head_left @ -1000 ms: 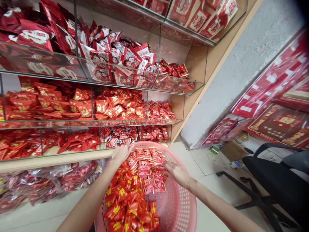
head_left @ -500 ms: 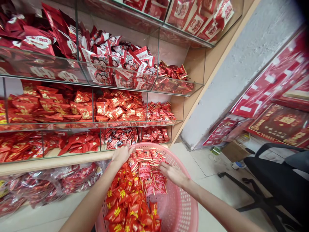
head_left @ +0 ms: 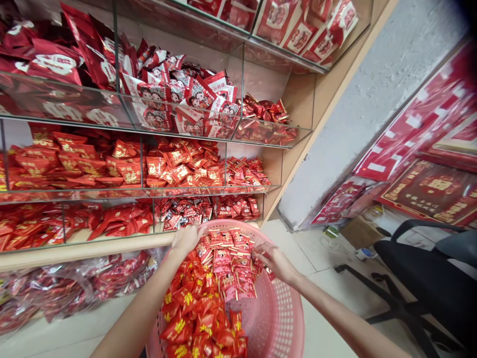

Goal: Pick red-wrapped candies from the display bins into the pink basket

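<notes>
A round pink plastic basket (head_left: 288,318) with a perforated wall stands below me. My left hand (head_left: 186,239) is closed over its far-left rim. Near the right side of the basket, my right hand (head_left: 275,262) has its fingers curled at the edge of a pile of small red-and-pink packets (head_left: 233,261). A small red packet (head_left: 271,274) shows under those fingers, partly hidden by the hand. Larger shiny red packets with yellow characters (head_left: 199,313) fill the left and near parts of the basket.
A shelf unit with glass dividers (head_left: 186,136) holds red packets in several compartments. Plastic-wrapped bundles (head_left: 74,286) lie under it. On the right are a grey wall (head_left: 357,99), a black chair (head_left: 421,278), a cardboard box (head_left: 359,231) and red decorations (head_left: 436,189).
My right hand has moved right and slightly up from the packet pile, and a small red packet now shows beneath it. My left hand stays on the rim.
</notes>
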`<control>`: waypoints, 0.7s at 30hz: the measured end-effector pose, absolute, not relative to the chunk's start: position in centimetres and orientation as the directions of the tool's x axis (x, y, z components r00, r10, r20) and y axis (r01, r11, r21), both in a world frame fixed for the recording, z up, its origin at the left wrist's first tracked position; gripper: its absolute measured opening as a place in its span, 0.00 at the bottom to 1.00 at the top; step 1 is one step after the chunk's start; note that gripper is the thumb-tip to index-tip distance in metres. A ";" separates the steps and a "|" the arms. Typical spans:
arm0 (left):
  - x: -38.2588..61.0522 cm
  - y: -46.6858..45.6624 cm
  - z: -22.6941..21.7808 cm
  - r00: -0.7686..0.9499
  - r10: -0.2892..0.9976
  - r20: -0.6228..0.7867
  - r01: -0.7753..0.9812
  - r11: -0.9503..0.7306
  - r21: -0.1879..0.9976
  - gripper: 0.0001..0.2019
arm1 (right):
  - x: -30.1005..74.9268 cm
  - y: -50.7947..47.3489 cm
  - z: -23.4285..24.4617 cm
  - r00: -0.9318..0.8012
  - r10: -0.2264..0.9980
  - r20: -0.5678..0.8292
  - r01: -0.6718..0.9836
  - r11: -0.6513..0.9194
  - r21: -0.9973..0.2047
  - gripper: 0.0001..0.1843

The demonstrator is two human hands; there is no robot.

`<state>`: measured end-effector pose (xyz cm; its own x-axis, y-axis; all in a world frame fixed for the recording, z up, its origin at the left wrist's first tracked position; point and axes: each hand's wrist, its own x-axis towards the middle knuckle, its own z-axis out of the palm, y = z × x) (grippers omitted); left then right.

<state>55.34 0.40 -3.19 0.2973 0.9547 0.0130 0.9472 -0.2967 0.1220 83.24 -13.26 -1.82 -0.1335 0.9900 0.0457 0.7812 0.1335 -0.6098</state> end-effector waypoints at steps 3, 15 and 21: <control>55.4 0.4 -3.1 0.297 0.955 0.003 0.948 -0.295 0.122 0.30 | 83.6 -13.2 -2.0 0.054 0.996 -0.076 0.440 -0.092 -0.893 0.18; 55.5 0.3 -2.8 0.282 0.959 -0.027 0.952 -0.277 0.133 0.31 | 82.9 -13.5 -0.8 0.065 0.927 -0.370 -0.042 -0.368 -0.929 0.19; 55.6 0.2 -2.6 0.277 0.960 -0.041 0.953 -0.269 0.142 0.31 | 84.6 -12.6 -1.6 0.162 0.979 0.125 0.570 0.011 -0.822 0.12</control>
<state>55.56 0.23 -2.56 0.2773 0.9599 -0.0410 0.9525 -0.2691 0.1423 84.64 -12.56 -1.59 0.1623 0.9787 0.1254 0.5699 0.0107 -0.8216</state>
